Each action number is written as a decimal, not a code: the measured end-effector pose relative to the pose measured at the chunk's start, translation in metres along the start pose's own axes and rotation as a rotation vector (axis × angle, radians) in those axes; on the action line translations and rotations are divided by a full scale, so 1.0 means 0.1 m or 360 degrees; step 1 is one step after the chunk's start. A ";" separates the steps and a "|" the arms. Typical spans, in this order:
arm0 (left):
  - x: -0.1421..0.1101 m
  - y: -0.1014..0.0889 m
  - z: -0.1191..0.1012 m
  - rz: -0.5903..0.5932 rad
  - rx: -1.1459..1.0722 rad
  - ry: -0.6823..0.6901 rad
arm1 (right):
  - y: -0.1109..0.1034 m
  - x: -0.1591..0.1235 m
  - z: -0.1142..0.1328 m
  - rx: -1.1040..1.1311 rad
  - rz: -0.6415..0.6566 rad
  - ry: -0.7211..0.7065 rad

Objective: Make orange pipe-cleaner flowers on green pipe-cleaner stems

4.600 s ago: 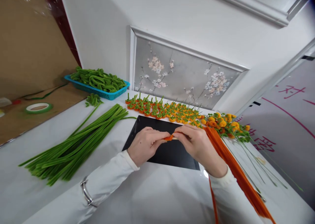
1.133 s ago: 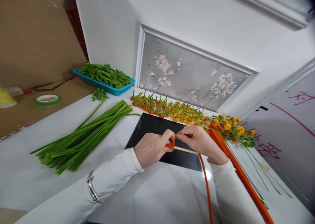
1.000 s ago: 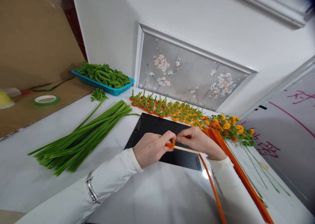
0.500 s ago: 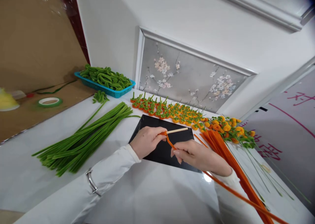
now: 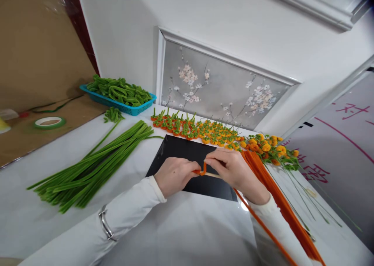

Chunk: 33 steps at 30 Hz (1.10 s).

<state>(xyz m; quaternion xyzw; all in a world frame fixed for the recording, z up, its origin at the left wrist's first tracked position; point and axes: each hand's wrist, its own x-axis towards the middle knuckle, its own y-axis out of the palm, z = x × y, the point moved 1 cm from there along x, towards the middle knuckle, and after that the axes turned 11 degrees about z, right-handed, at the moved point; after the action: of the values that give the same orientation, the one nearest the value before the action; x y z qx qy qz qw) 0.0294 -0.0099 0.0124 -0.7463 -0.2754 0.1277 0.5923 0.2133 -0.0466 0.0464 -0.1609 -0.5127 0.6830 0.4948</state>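
Observation:
Over a black board (image 5: 193, 151), my left hand (image 5: 177, 175) is closed around one end of a thin pale wooden stick (image 5: 213, 175), where orange pipe cleaner is wrapped. My right hand (image 5: 230, 166) pinches the orange pipe cleaner (image 5: 204, 168) just above the stick and holds it taut upward. The strand's long tail (image 5: 257, 217) runs from under the right hand down toward the lower right. Part of the stick is hidden behind the right hand's fingers.
Green pipe cleaners (image 5: 96, 164) lie at left, with a blue basket (image 5: 117, 104) of green loops behind. Orange and yellow flower heads (image 5: 187, 127) line the wall. An orange pipe cleaner bundle (image 5: 286, 215) and a bouquet (image 5: 269, 147) lie right. Green tape (image 5: 49, 122) sits far left.
My right hand has risen from below the stick to above it, bringing the orange strand up and over. The stick has tilted slightly downward at its right end.

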 end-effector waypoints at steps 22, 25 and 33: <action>0.00 0.01 -0.05 0.0155 -0.0335 -0.0053 | 0.19 0.09 0.21 -0.0227 -0.0151 -0.0120; -0.02 -0.01 -0.08 0.0076 -0.0163 0.0089 | 0.14 0.11 0.08 -0.0164 -0.0171 0.0067; -0.03 0.04 -0.09 -0.0203 -0.0199 0.0269 | 0.09 0.08 -0.31 0.0591 0.0492 0.0325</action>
<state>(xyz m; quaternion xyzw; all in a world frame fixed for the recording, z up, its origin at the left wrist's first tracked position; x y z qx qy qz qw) 0.0325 -0.0196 0.0103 -0.7709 -0.2788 0.0089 0.5727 0.2270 -0.0228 0.0277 -0.2118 -0.2953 0.8130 0.4549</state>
